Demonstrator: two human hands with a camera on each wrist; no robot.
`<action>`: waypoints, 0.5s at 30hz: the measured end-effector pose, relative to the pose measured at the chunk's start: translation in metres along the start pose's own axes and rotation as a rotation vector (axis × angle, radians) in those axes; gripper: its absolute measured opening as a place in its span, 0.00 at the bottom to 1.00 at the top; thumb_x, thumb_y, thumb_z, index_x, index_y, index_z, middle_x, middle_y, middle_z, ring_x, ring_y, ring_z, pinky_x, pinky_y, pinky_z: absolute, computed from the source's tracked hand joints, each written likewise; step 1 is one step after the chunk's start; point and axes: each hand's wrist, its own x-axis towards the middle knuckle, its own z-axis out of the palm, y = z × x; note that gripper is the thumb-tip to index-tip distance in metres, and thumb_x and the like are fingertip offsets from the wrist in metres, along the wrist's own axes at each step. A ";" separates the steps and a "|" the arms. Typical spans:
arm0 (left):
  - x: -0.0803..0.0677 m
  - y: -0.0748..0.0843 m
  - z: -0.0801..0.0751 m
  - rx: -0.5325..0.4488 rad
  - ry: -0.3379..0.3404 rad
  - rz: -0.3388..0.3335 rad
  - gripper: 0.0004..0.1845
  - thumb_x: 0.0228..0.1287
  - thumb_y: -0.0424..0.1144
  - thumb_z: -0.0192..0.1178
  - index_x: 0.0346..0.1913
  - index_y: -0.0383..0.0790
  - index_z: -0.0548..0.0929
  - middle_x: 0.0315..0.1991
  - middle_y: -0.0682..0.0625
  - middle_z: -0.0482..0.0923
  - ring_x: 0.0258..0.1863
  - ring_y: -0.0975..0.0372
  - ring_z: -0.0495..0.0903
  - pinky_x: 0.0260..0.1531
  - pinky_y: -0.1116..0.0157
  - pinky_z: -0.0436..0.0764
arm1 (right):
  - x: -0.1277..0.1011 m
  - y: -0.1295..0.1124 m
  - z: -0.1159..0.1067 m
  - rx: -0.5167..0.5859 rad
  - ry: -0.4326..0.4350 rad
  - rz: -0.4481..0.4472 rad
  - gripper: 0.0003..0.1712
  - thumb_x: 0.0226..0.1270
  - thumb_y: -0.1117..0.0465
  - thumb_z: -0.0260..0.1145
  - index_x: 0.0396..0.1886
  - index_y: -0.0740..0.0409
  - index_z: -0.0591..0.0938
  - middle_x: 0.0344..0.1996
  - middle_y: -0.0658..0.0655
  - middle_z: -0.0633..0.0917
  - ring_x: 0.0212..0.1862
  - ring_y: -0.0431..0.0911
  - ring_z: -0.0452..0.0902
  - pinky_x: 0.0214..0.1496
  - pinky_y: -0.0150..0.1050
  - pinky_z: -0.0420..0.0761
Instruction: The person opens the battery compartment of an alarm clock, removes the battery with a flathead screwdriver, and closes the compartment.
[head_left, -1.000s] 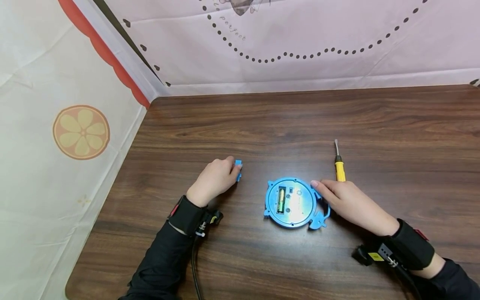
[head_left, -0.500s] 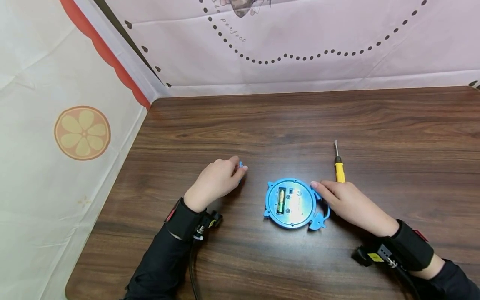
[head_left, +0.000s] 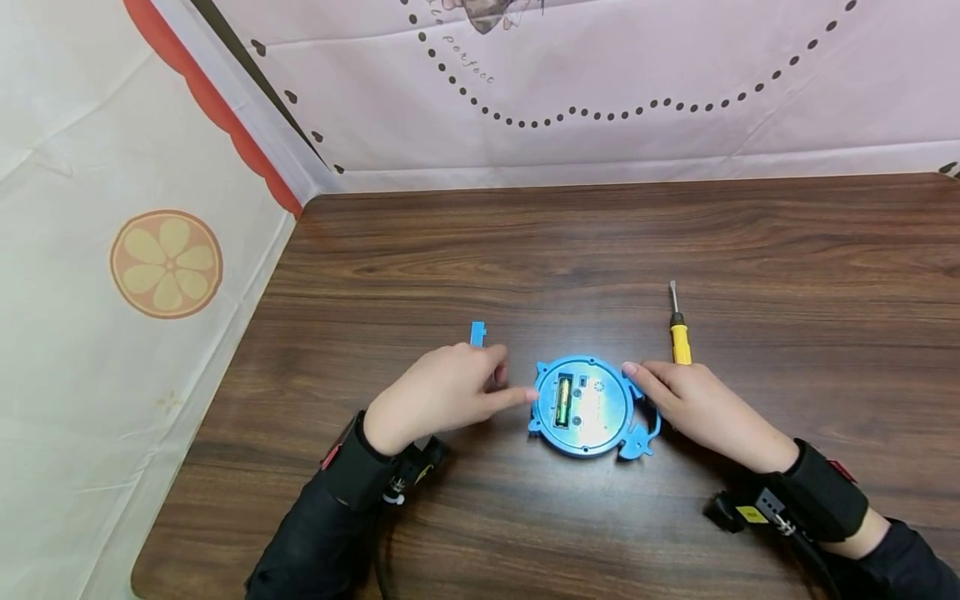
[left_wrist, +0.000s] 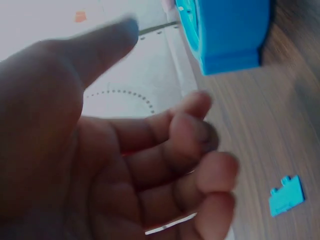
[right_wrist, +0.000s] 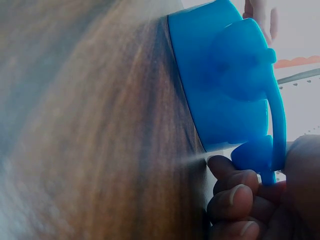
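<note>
A round blue device (head_left: 585,406) lies back-up on the wooden table (head_left: 600,242), its battery slot (head_left: 562,401) uncovered. My right hand (head_left: 647,390) holds the device's right rim and thin loop (right_wrist: 276,125), with fingers (right_wrist: 235,197) curled beside it. My left hand (head_left: 506,387) holds nothing and touches the device's left edge with a straight forefinger; in the left wrist view its other fingers (left_wrist: 200,135) are loosely bent. A small blue cover (head_left: 477,333) lies flat on the table just beyond the left hand, and shows again as the cover (left_wrist: 286,195) in the left wrist view.
A yellow-handled screwdriver (head_left: 679,337) lies on the table just beyond my right hand, tip pointing away. Printed cloth walls (head_left: 165,267) close off the left and far sides of the table.
My left hand has let go of the small blue cover, which now lies on the table, and has moved right to the device's left edge. The right hand has stayed put.
</note>
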 end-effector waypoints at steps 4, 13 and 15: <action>-0.004 0.005 0.004 0.046 -0.064 0.020 0.25 0.63 0.67 0.62 0.29 0.48 0.75 0.17 0.58 0.67 0.15 0.67 0.67 0.18 0.68 0.64 | 0.000 0.000 0.000 -0.001 0.004 -0.003 0.28 0.84 0.42 0.44 0.28 0.53 0.76 0.17 0.48 0.65 0.20 0.42 0.62 0.23 0.35 0.62; -0.003 0.009 0.017 0.123 -0.120 0.093 0.30 0.56 0.69 0.67 0.19 0.47 0.71 0.16 0.60 0.58 0.15 0.67 0.61 0.18 0.67 0.60 | 0.000 0.000 0.001 0.007 0.006 0.005 0.29 0.83 0.41 0.44 0.28 0.53 0.76 0.17 0.48 0.65 0.20 0.43 0.61 0.22 0.35 0.61; -0.002 0.011 0.018 0.145 -0.113 0.093 0.30 0.56 0.69 0.67 0.20 0.47 0.71 0.16 0.60 0.58 0.16 0.66 0.62 0.18 0.67 0.60 | 0.000 0.000 0.001 0.010 0.006 0.005 0.29 0.83 0.41 0.44 0.28 0.53 0.76 0.17 0.48 0.65 0.20 0.42 0.61 0.22 0.35 0.62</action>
